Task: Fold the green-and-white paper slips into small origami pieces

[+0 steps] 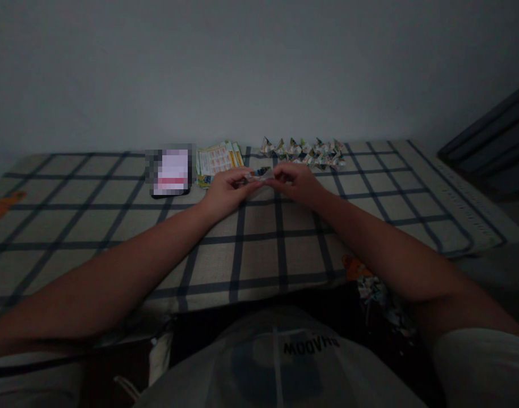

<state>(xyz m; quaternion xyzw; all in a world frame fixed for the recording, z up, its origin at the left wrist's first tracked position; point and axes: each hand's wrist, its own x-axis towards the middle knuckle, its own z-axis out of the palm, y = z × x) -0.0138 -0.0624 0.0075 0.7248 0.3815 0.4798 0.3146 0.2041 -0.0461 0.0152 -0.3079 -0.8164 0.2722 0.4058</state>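
Note:
Both of my hands meet over the far middle of a checked cloth (pixel 114 226). My left hand (pixel 227 190) and my right hand (pixel 295 181) pinch the two ends of a small folded piece of printed paper (pixel 259 175), held just above the cloth. Fingers of both hands are closed on it. Behind my right hand stands a row of several folded paper pieces (pixel 304 150). A stack of flat printed sheets (pixel 219 161) lies just behind my left hand.
A phone (pixel 172 170) with a lit screen lies left of the sheets. A plain wall rises behind the cloth. A dark slatted object (pixel 493 141) stands at the right. Orange prints mark the cloth (pixel 1 204) at the left edge.

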